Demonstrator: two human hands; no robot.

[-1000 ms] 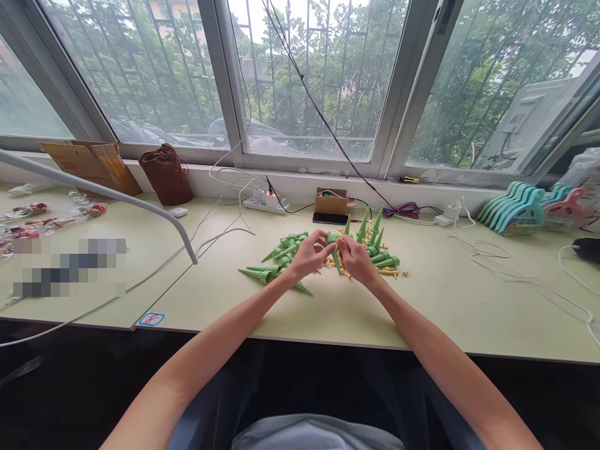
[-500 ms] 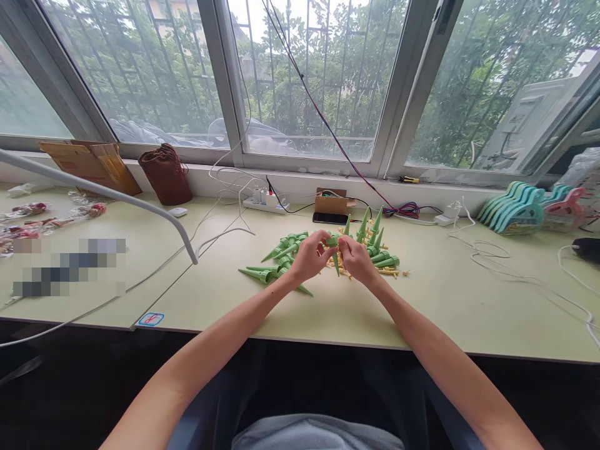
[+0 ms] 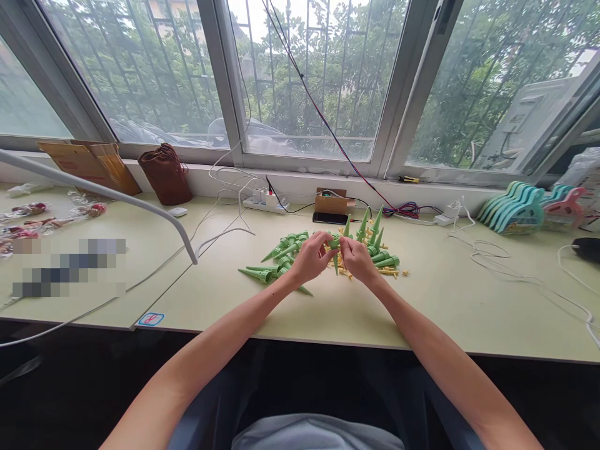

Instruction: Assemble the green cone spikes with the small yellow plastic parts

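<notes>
My left hand [image 3: 309,256] and my right hand [image 3: 357,259] meet above the pale green desk [image 3: 435,300], both pinched on one green cone-shaped spike [image 3: 335,250] that points down between them. A pile of the same green spikes [image 3: 281,256] lies to the left of my hands, and more green spikes [image 3: 375,240] stand and lie behind my right hand. Small yellow plastic pieces [image 3: 391,271] are scattered under and to the right of my hands.
A power strip [image 3: 265,201], a small cardboard box [image 3: 330,202] and a black phone [image 3: 330,218] sit by the window sill. White cables [image 3: 506,262] trail across the right of the desk. Teal and pink clips [image 3: 520,209] are stacked at far right. A brown pouch [image 3: 165,175] stands at back left.
My hands have drawn slightly closer together and a little further from me, still holding the spike. Nothing else has moved.
</notes>
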